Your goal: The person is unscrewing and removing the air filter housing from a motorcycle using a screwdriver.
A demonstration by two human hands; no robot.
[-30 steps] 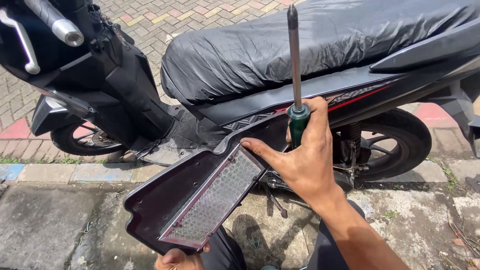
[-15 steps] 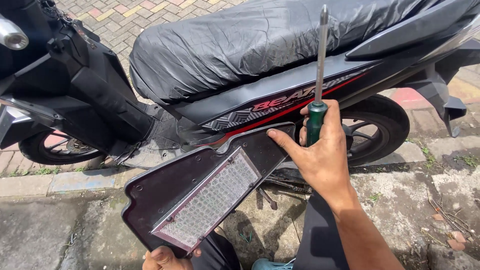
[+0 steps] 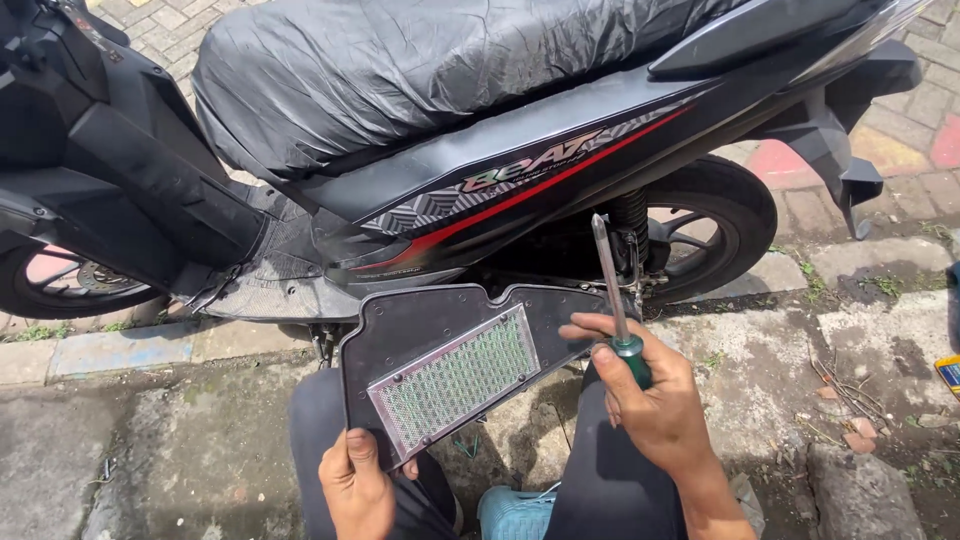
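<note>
The right hand (image 3: pixel 655 405), right of centre low in the frame, is closed around a green-handled screwdriver (image 3: pixel 618 310), shaft up, fingertips touching the flat black plastic cover with the green mesh filter panel (image 3: pixel 455 375). The left hand (image 3: pixel 358 482), bottom centre, is clamped on the cover's lower corner. With so little grip, the cover could be tipped, or its mesh poked by the screwdriver. Behind, the black scooter (image 3: pixel 480 130) is parked.
</note>
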